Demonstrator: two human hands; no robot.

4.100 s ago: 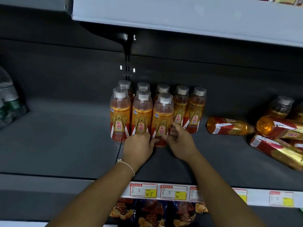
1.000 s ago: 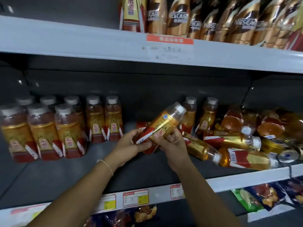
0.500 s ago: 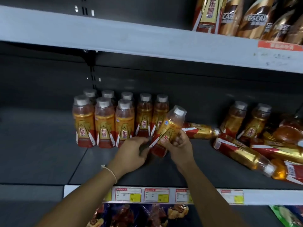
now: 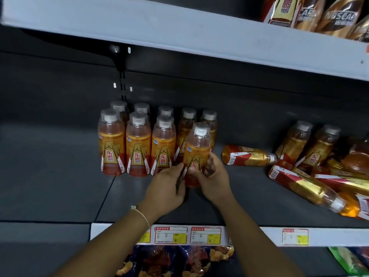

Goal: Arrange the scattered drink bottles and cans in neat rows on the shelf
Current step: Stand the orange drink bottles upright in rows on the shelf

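Observation:
An orange drink bottle (image 4: 196, 148) with a white cap stands upright at the right end of the front row, on the dark shelf (image 4: 60, 186). My right hand (image 4: 212, 176) grips its lower body from the right. My left hand (image 4: 166, 188) touches its base from the left. Beside it stand two neat rows of the same bottles (image 4: 137, 144). One bottle (image 4: 247, 155) lies on its side to the right. Further right is a heap of toppled bottles (image 4: 311, 188), with two tilted upright ones (image 4: 307, 142) behind.
The upper shelf's grey edge (image 4: 179, 35) overhangs closely; coffee bottles (image 4: 323, 15) stand on it at the top right. Price tags (image 4: 187, 234) line the shelf's front lip. Snack bags (image 4: 175, 260) hang below. The shelf left of the rows is bare.
The bottle went from tilted in both hands to upright at the end of the front row. My view shifted left, so the rows now sit mid-frame.

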